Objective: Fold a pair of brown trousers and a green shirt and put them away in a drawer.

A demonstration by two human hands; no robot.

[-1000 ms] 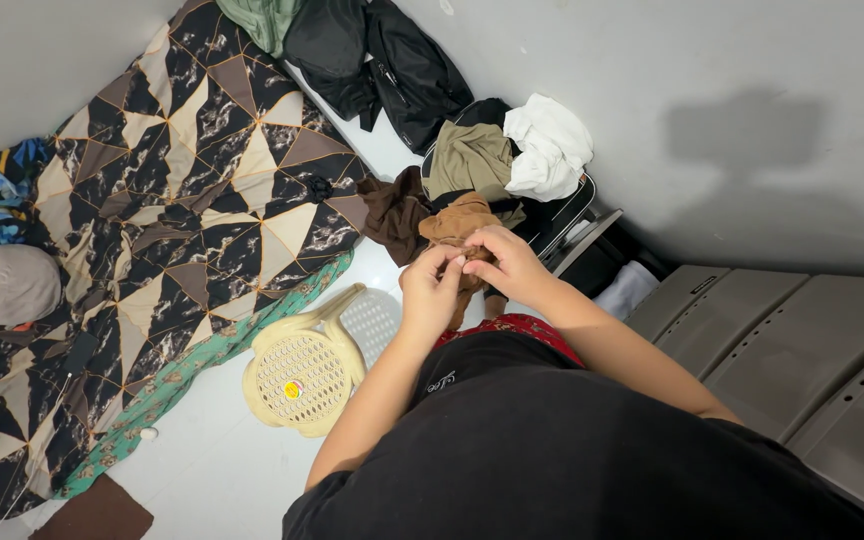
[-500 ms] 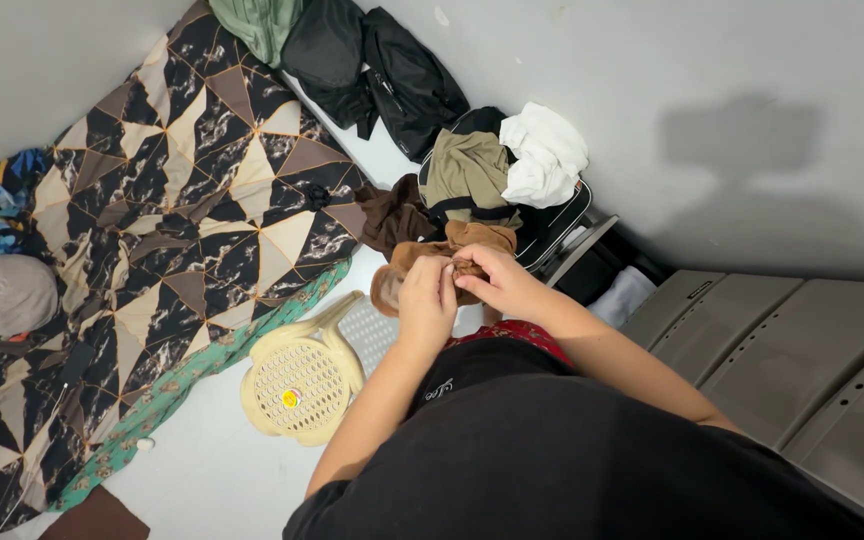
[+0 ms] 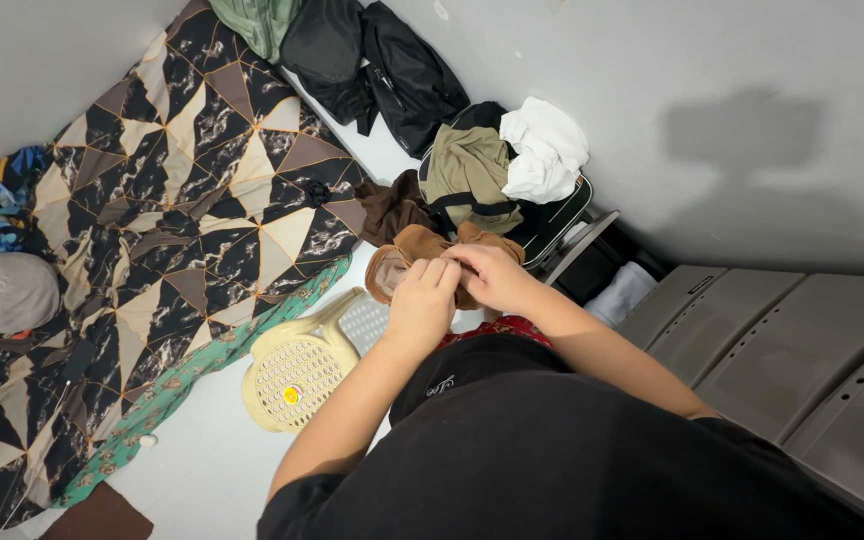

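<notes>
Both hands work a tan-brown cloth garment point(image 3: 402, 255) in front of my chest. My left hand point(image 3: 420, 300) pinches its near edge from the left, fingers curled onto the fabric. My right hand point(image 3: 492, 275) grips the same garment from the right, and the two sets of fingertips meet at its top. Part of the cloth bulges out to the left of my hands; the rest is hidden behind them. A pile of clothes lies just beyond: a dark brown piece point(image 3: 392, 205), an olive one point(image 3: 467, 170) and a white one point(image 3: 544, 148).
A cream plastic stool point(image 3: 297, 370) lies on the white floor below my left arm. A black, tan and white triangle-patterned mattress point(image 3: 172, 200) fills the left. Black bags point(image 3: 392, 65) lean in the far corner. Grey plastic drawers point(image 3: 802, 360) stand on the right.
The garment, first bunched and hanging below my hands, has been pulled up and spread leftward. Both hands have shifted slightly lower and closer together on it.
</notes>
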